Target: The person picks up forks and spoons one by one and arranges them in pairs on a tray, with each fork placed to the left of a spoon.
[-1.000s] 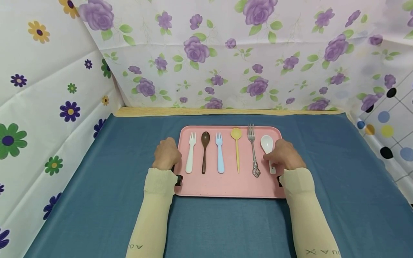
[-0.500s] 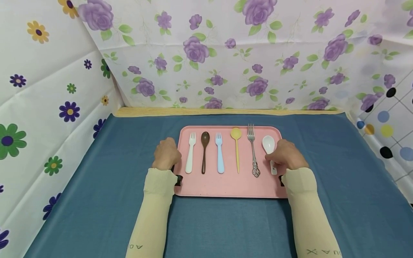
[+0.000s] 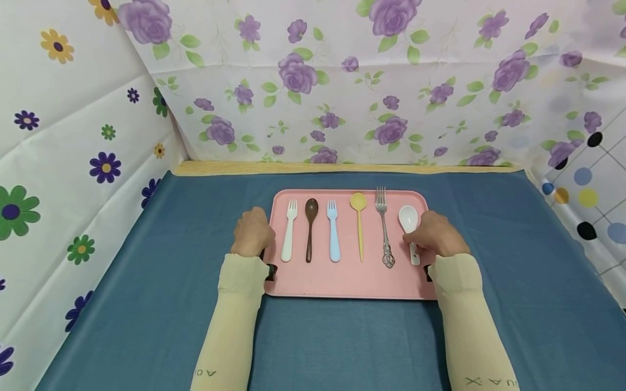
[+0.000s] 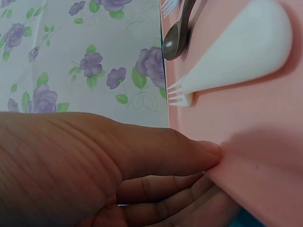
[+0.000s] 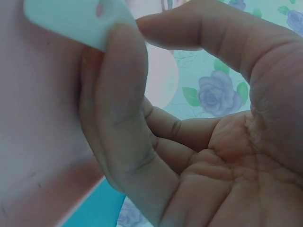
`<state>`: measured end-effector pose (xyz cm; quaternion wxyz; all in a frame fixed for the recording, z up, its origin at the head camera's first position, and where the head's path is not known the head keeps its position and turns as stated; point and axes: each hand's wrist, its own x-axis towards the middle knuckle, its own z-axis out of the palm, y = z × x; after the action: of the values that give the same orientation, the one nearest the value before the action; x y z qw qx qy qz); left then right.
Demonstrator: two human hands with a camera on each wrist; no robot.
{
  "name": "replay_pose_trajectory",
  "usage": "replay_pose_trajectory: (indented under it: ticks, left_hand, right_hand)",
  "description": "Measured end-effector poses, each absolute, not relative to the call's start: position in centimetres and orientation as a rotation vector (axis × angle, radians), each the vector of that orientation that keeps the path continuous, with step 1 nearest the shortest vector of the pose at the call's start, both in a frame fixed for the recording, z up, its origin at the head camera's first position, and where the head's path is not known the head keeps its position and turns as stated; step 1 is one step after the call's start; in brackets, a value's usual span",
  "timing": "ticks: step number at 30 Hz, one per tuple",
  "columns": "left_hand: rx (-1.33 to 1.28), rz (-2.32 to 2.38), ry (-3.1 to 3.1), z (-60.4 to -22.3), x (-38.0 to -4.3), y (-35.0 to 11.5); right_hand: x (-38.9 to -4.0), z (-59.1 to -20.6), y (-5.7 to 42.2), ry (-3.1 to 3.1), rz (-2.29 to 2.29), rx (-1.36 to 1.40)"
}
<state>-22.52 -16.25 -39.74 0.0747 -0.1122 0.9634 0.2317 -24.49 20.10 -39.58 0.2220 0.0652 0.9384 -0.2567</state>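
A pink tray (image 3: 323, 282) lies on the blue cloth, with cutlery in a row. My left hand (image 3: 252, 233) grips its left rim; in the left wrist view the thumb (image 4: 203, 150) presses on top and the fingers go underneath. At the right end of the row, my right hand (image 3: 437, 233) pinches a white spoon (image 3: 408, 217) by its handle, the bowl pointing away. The right wrist view shows thumb and forefinger at the holed handle end (image 5: 71, 16). Leftward of it lie a silver fork (image 3: 384, 231), a yellow spoon (image 3: 359, 220) and a light blue fork (image 3: 333, 233).
Further left on the tray are a dark brown spoon (image 3: 310, 228) and a white fork (image 3: 288, 231), nearest my left hand. Behind the blue cloth (image 3: 342, 347) runs a pale wooden strip (image 3: 303, 169). Flower-patterned sheets (image 3: 352, 103) stand at the back and left.
My right hand and the white spoon in its fingers have shifted slightly to the right. The left hand stays at the tray's left rim, and the other cutlery has not moved.
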Motion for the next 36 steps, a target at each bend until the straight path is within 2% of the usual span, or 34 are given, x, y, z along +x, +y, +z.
replay_pose_trajectory:
  ticks: [36]
  left_hand:
    - [-0.361, 0.683, 2.871, -39.59, -22.56, -16.14]
  right_hand:
    - [-24.26, -39.33, 20.02, 2.603, -0.691, 0.166]
